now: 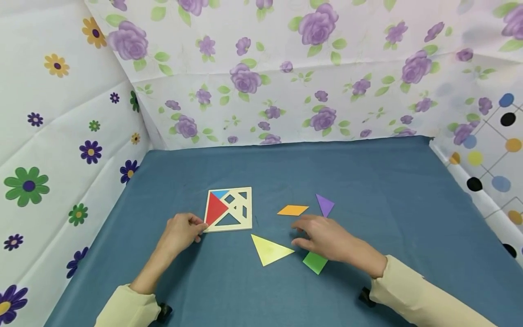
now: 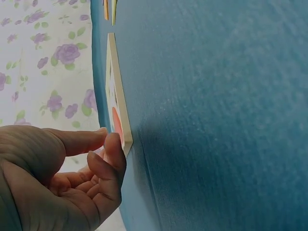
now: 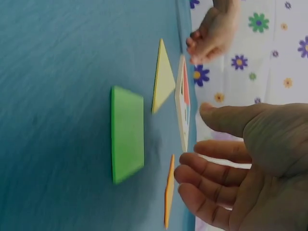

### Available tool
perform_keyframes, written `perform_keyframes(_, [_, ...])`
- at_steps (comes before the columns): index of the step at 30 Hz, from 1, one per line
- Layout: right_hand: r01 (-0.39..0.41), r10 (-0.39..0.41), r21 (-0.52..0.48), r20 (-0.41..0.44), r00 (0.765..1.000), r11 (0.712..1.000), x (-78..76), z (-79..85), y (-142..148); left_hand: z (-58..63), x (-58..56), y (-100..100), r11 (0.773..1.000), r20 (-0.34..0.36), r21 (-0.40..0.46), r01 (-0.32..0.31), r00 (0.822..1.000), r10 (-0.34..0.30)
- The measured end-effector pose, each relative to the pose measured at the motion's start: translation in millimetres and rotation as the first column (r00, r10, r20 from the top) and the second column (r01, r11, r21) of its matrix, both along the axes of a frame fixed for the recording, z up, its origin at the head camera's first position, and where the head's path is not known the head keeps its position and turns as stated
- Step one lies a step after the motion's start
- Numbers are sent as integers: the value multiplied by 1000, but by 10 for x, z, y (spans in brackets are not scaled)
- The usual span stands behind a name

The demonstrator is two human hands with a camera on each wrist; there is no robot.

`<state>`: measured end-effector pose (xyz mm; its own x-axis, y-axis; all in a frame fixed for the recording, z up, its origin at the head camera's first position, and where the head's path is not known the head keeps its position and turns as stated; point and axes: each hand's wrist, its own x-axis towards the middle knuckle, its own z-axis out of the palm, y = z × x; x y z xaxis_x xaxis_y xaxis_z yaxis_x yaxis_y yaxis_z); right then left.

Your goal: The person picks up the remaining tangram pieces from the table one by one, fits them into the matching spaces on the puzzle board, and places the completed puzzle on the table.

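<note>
A pale wooden tangram board [image 1: 248,222] lies on the table, with a red triangle [image 1: 215,208] and a blue triangle [image 1: 219,193] set in its left part. At the board's near left corner, my left hand [image 1: 182,234] pinches the edge between thumb and index finger. My right hand [image 1: 327,238] hovers over the loose pieces, fingers relaxed and holding nothing. Partly beneath it in the head view is a green four-sided piece [image 3: 127,134]. Around that hand lie a yellow triangle [image 1: 270,250], an orange parallelogram [image 1: 293,210] and a purple triangle [image 1: 325,204], whose lower tip the hand hides.
A blue-grey cloth [image 1: 229,290] covers the table. Behind it hangs a white sheet with purple roses [image 1: 245,78]. Flower-patterned cloth [image 1: 57,136] stands on the left and dotted cloth [image 1: 490,172] on the right. A small black object [image 1: 366,297] shows at the right cuff.
</note>
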<state>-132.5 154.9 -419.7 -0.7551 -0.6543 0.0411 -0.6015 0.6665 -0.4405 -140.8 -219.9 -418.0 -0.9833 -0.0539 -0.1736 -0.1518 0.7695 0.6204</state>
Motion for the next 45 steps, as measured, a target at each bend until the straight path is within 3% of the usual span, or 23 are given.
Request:
perform_keyframes(7, [-32, 34, 46, -38, 999, 998, 30, -31, -349, 2, -22, -17, 1000, 33, -11, -27, 999, 28])
perform_keyframes(17, [-36, 36, 79, -2, 999, 996, -39, -21, -703, -8, -34, -5, 1000, 77, -3, -21, 997, 21])
perform_keyframes(31, [-43, 43, 78, 10, 999, 996, -140, -33, -860, -35, -65, -48, 998, 101, 34, -50, 994, 46])
perform_keyframes(38, [-52, 51, 83, 5, 999, 995, -177, -41, -920, -10, -87, -45, 999, 112, 33, -25, 993, 21])
perform_keyframes(45, [-74, 69, 82, 65, 996, 994, -182, -52, -976, -16, -122, -72, 1000, 174, 5, 11, 985, -12])
